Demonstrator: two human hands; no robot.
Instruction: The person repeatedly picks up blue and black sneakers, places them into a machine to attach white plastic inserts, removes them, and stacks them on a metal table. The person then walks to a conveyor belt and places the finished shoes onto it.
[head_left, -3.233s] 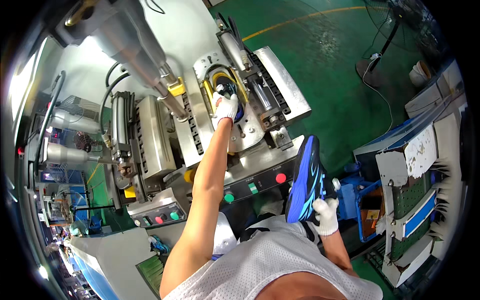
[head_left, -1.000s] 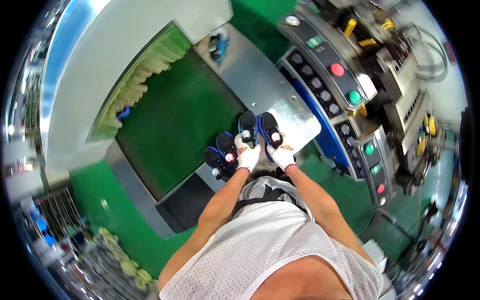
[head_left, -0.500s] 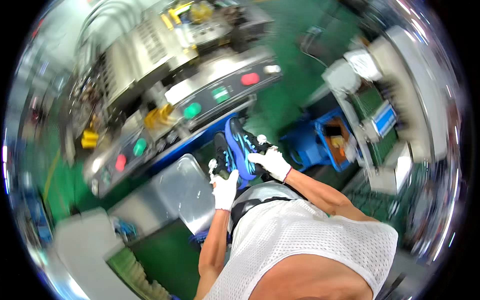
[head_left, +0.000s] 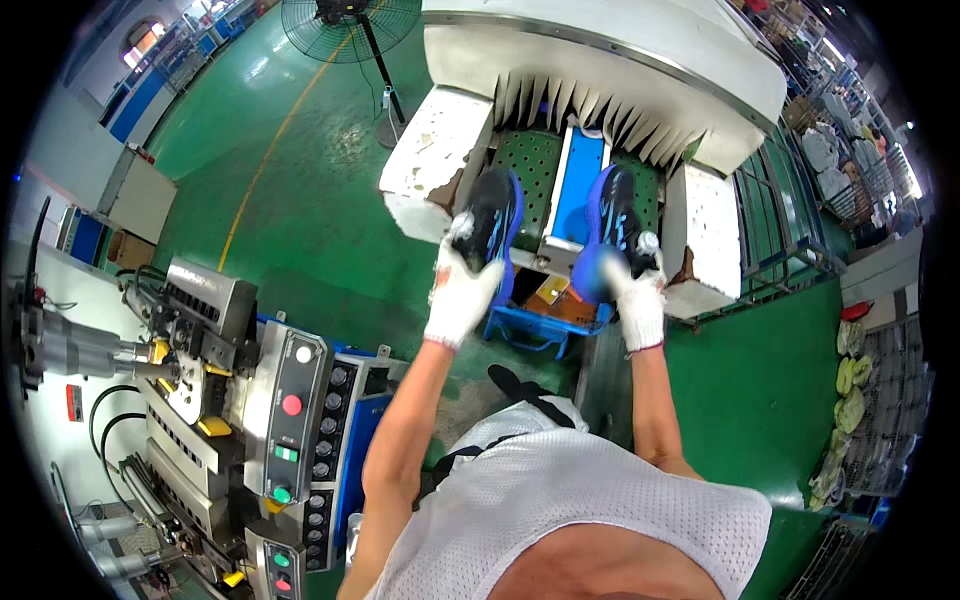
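My left hand (head_left: pixel 463 298), in a white glove, grips a black shoe with a blue-purple sole (head_left: pixel 495 220) by its near end. A matching shoe (head_left: pixel 617 215) is held the same way by my right hand (head_left: pixel 636 298), also gloved in white. Both shoes point away from me, toward a white machine (head_left: pixel 600 55) whose opening is hung with pale strips. Beneath and beyond the shoes run its perforated green belts (head_left: pixel 527 165), split by a blue strip (head_left: pixel 579 185). Whether either shoe touches the belts, I cannot tell.
A chipped white block (head_left: pixel 437 150) stands left of the belts, another (head_left: pixel 705 235) on the right. Below them sits a blue crate (head_left: pixel 540 325). A press with buttons (head_left: pixel 285 410) is at my left, a standing fan (head_left: pixel 375 60) farther off. Wire racks (head_left: pixel 885 400) line the right.
I have turned from the button-fitted press toward the white machine, which now lies ahead. Both shoes stay in my hands and have moved apart, out over the belt end.
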